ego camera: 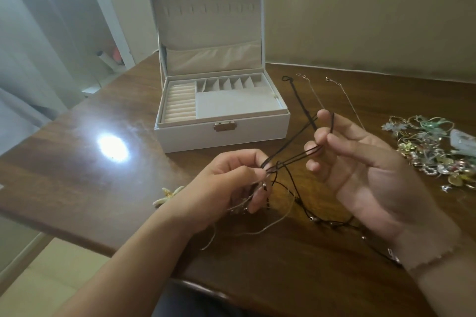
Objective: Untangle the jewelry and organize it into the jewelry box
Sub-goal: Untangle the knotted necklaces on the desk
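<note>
Head view shows both hands raised over the near part of the wooden table point(103, 116), working a knot in a black cord necklace point(291, 159). Left hand point(226, 183) pinches the knot between thumb and fingertips, and seems also to hold a pale chain against its palm, though blur makes that hard to confirm. Right hand point(360, 162) has the cord's loops hooked over its curled fingers, pulling them taut toward the right. Loose cord with small beads trails down onto the table between the wrists.

Judging by the layout, the task is at an early stage: the white jewelry box point(221, 116) stands open at the far centre with its compartments bare, a mixed jewelry pile point(432, 152) waits at the right, and two thin chains point(332, 95) lie straightened beside the box.
</note>
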